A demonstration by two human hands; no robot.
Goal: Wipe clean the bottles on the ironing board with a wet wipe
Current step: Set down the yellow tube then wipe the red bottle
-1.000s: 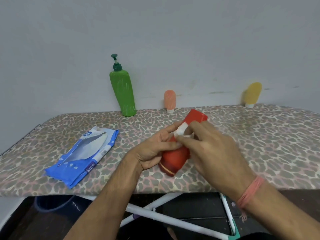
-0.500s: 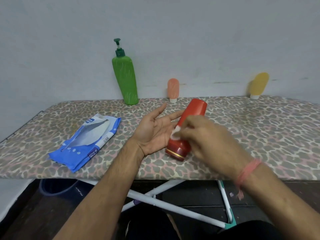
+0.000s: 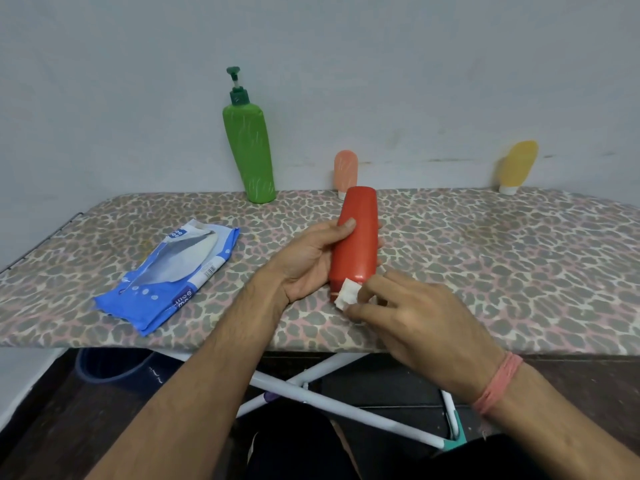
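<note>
Over the board [image 3: 485, 271], the left hand [image 3: 304, 261] grips the red bottle [image 3: 356, 237], its fingers mostly hidden behind it, while the right hand [image 3: 415, 320] pinches a folded wipe [image 3: 347, 295] against the bottle's near end, covering that end's edge.

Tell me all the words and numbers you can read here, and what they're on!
Blue wipes pack: white letters near its front edge, upside down and cut off by a fold, too blurred to read for sure.
Same pack: a small white tag at the top and a barcode strip, both too small to read.
Red bottle, green pump bottle, peach tube, yellow tube: no words visible.
</note>
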